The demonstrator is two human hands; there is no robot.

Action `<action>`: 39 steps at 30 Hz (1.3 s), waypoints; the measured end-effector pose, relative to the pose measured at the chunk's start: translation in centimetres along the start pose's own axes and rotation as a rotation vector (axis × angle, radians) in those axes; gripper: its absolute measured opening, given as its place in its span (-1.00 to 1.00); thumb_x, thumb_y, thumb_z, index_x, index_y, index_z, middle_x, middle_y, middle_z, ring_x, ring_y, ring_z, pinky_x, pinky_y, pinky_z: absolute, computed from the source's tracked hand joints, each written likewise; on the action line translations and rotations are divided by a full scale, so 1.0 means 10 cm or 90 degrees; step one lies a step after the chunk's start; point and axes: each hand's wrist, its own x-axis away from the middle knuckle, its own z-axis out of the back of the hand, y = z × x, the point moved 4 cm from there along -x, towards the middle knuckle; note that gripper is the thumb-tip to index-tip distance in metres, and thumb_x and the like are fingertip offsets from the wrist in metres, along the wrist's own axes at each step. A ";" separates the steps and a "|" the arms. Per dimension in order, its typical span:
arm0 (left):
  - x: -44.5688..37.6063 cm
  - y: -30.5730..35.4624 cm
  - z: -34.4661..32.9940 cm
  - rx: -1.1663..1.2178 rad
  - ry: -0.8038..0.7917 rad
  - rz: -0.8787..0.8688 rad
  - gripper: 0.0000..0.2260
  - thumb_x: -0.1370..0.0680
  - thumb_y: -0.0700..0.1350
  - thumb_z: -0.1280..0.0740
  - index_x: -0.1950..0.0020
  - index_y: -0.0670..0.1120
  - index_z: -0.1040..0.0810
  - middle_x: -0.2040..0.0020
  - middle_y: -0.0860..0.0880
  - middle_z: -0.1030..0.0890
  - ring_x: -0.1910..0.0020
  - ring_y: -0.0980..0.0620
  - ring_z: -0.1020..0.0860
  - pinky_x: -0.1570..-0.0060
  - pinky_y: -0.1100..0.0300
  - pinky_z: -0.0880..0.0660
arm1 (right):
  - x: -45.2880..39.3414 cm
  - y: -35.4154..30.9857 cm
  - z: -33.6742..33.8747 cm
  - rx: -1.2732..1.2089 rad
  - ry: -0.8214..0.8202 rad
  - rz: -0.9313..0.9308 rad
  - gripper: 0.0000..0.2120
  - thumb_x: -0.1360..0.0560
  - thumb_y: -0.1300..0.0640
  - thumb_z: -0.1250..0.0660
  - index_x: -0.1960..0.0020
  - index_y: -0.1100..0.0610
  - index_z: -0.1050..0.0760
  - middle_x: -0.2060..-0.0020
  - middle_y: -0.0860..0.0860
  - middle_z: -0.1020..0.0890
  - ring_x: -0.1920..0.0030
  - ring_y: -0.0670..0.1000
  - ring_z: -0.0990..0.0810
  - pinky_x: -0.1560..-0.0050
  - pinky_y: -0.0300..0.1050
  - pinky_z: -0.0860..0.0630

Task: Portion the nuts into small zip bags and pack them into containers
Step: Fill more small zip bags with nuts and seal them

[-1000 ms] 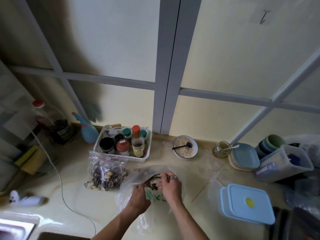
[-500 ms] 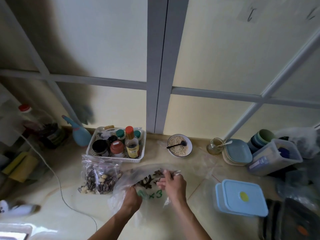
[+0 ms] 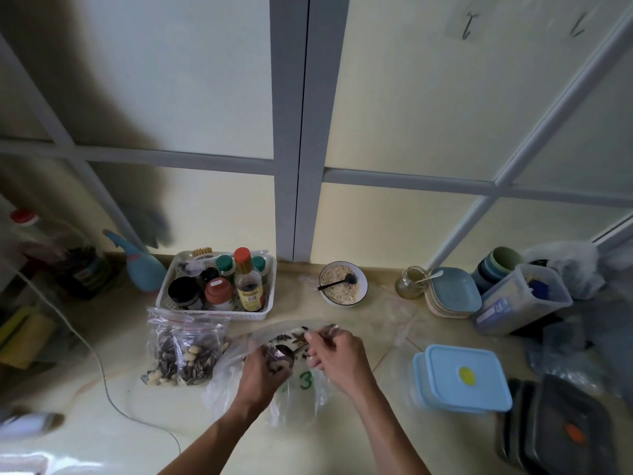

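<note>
Both hands were low centre over the counter (image 3: 85, 423), working in a large clear plastic bag (image 3: 239, 382) with green marking on it. My left hand (image 3: 262, 377) gripped the bag's near edge, fingers curled down and pressed together into the plastic. My right hand (image 3: 337, 359) was raised a bit, thumb and forefinger pinching a thin spoon handle. The spoon (image 3: 282, 354) pointed left, its bowl loaded with dark seeds and sitting just beside the left hand's knuckles, over the bag mouth. Loose nuts (image 3: 296, 335) showed inside the big bag, just behind the hands; some motion blur there, so I couldn't tell the exact mix.

Two small zip bags (image 3: 186, 351) with red seal lines sat left of the big bag, touching each other, already holding striped seeds and pale nuts. I couldn't tell if they were sealed. Just behind them was a white basket (image 3: 267, 305) of bottles and jars. A white bowl (image 3: 343, 283) of pale grain with a dark spoon sat right of the basket, near the window frame.

To the right: a small glass jar (image 3: 411, 282), a stack of blue plates (image 3: 454, 293), a clear tub (image 3: 524, 303), stacked cups (image 3: 503, 264). A blue lidded container (image 3: 460, 378) sat closed, right of my right hand and apart from it. Dark lidded containers (image 3: 561, 430) were stacked at the bottom right corner. A blue spray bottle (image 3: 142, 267) stood left of the basket, and a white cable (image 3: 102, 378) ran across the counter.
</note>
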 end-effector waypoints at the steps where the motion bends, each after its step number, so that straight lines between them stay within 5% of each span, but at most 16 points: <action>1: -0.01 0.01 0.02 0.008 0.014 -0.015 -0.57 -0.38 -0.18 -0.59 -0.07 0.06 -0.44 0.05 0.10 -0.64 0.10 0.15 -0.64 0.06 0.09 -0.63 | 0.01 -0.02 0.02 -0.018 -0.026 0.013 -0.78 -0.57 -0.10 -0.39 0.06 0.02 -0.71 0.30 0.01 -0.73 0.27 -0.04 -0.72 0.15 -0.13 -0.67; 8: 0.01 0.16 0.10 -0.072 0.086 -0.164 -0.52 -0.45 -0.10 -0.56 -0.26 -0.02 -0.40 -0.12 0.04 -0.50 -0.06 0.09 -0.51 -0.01 0.19 -0.48 | 0.09 -0.17 0.12 -0.059 -0.113 0.098 -0.86 -0.57 0.09 -0.44 -0.08 0.06 -0.73 0.23 0.01 -0.75 0.18 -0.01 -0.73 0.12 -0.25 -0.62; 13: 0.09 0.30 0.12 -0.085 0.099 -0.237 -0.65 -0.53 -0.18 -0.47 -0.26 -0.02 -0.47 -0.18 0.02 -0.46 -0.05 0.21 -0.54 0.03 0.49 -0.46 | 0.13 -0.18 0.13 -0.051 -0.009 0.217 -0.89 -0.58 0.09 -0.41 -0.02 0.05 -0.71 0.19 -0.08 -0.72 0.15 -0.04 -0.72 0.06 -0.07 -0.67; 24: 0.15 0.17 0.13 -0.102 0.161 -0.248 -0.64 -0.52 -0.13 -0.49 -0.26 -0.06 -0.46 -0.22 0.02 -0.43 -0.11 0.04 -0.51 -0.10 0.09 -0.54 | 0.21 -0.08 0.20 -0.044 0.063 0.259 -0.89 -0.57 0.11 -0.41 0.03 -0.01 -0.72 0.20 -0.13 -0.70 0.15 -0.03 -0.70 0.15 -0.19 -0.60; 39: 0.32 0.21 0.09 -0.122 0.184 -0.262 -0.59 -0.51 -0.15 -0.50 -0.31 -0.07 -0.47 -0.22 0.02 -0.45 -0.11 0.14 -0.45 -0.13 0.27 -0.43 | 0.35 -0.06 0.30 -0.044 0.093 0.346 -0.87 -0.53 0.13 -0.40 0.04 0.04 -0.74 0.16 -0.12 -0.71 0.12 -0.04 -0.72 0.13 -0.12 -0.66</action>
